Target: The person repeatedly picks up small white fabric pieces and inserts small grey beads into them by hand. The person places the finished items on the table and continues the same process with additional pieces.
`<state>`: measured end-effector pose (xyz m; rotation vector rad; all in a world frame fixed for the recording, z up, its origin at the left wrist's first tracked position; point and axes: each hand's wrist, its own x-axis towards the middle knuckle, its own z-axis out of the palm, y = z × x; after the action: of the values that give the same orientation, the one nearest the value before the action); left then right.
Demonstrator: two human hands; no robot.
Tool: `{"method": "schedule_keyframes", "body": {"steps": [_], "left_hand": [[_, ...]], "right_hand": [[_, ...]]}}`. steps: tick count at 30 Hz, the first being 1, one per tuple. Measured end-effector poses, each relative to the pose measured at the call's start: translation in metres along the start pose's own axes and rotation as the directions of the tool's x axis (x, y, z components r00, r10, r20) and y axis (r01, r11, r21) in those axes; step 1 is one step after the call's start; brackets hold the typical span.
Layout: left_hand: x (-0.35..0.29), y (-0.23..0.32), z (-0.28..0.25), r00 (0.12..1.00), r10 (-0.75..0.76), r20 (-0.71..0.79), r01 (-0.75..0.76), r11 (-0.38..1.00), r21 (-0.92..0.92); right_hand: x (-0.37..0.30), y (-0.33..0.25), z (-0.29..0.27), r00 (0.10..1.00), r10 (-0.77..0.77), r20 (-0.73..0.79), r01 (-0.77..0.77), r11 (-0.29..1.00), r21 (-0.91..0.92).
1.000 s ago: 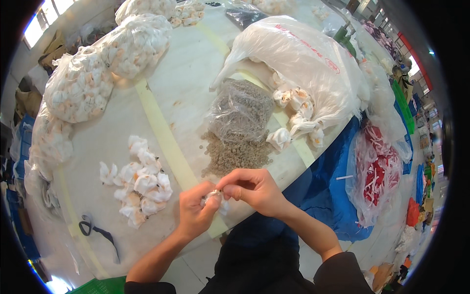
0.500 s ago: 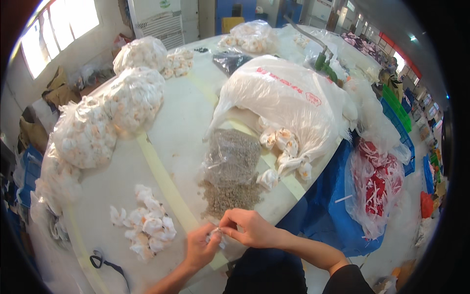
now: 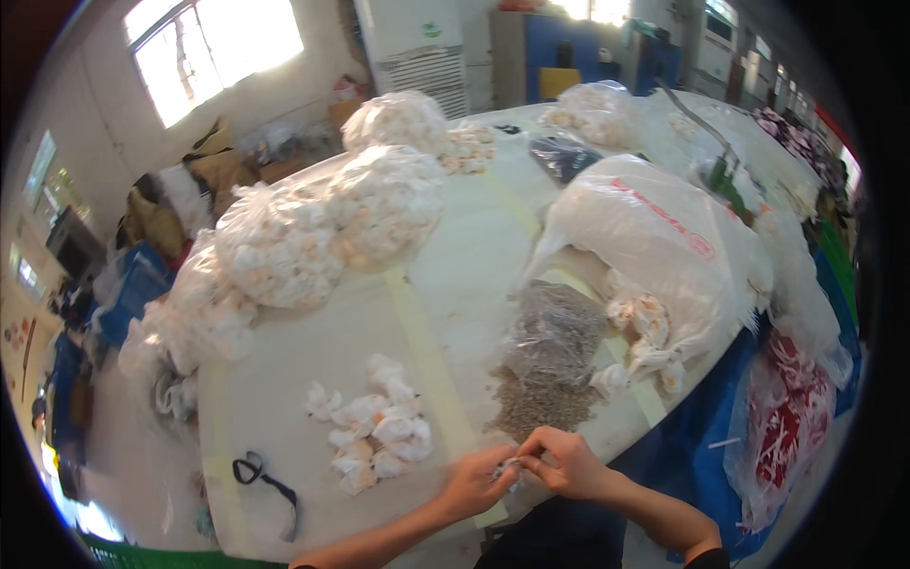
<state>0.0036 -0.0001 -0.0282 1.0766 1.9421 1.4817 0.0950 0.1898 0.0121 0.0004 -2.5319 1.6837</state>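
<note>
At the table's near edge, my left hand (image 3: 480,482) is closed round a small white fabric piece (image 3: 513,473), mostly hidden by fingers. My right hand (image 3: 563,465) pinches at the top of the same piece, fingertips meeting those of the left. Just beyond the hands lies a heap of grey-brown granules (image 3: 540,406), spilling from a clear plastic bag (image 3: 557,332) of them. To the left is a loose pile of white fabric pieces (image 3: 384,431) with orange spots. Similar white pieces (image 3: 641,318) come out of the mouth of a large white plastic bag (image 3: 654,213).
Clear bags stuffed with white pieces (image 3: 280,251) line the table's left side. A black strap (image 3: 275,486) lies near the front left corner. Yellow tape strips (image 3: 427,332) cross the tabletop. To the right hangs blue sheeting (image 3: 687,474) beside a bag of red and white material (image 3: 782,427).
The view has turned left, so the table and its contents sit farther right in the picture. Both hands stay together on the white piece, with little change in their grip.
</note>
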Motion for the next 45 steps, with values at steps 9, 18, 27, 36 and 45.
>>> {"method": "schedule_keyframes", "body": {"steps": [9,18,27,36,45], "left_hand": [[0.001,0.0,0.002,0.997,0.012,0.08,-0.01,1.0,-0.028],[-0.004,0.035,-0.075,0.847,0.462,-0.262,-0.223,0.756,0.615],[-0.032,-0.001,-0.111,0.767,0.636,-0.083,-0.014,0.146,0.989],[-0.001,0.074,-0.088,0.847,0.451,-0.282,-0.08,0.633,0.77],[0.033,0.028,0.002,0.897,0.439,0.054,-0.402,0.756,0.516]], "right_hand": [[-0.015,0.003,0.004,0.997,-0.003,-0.081,0.004,1.0,0.019],[-0.068,-0.002,-0.073,0.995,0.069,-0.077,-0.074,0.995,-0.062],[-0.166,0.044,-0.091,0.865,0.214,-0.453,-0.216,0.975,0.047],[-0.151,0.021,-0.119,0.885,-0.011,-0.465,-0.047,0.992,-0.113],[-0.057,0.03,-0.118,0.801,-0.16,-0.577,-0.117,0.904,-0.412]]}}
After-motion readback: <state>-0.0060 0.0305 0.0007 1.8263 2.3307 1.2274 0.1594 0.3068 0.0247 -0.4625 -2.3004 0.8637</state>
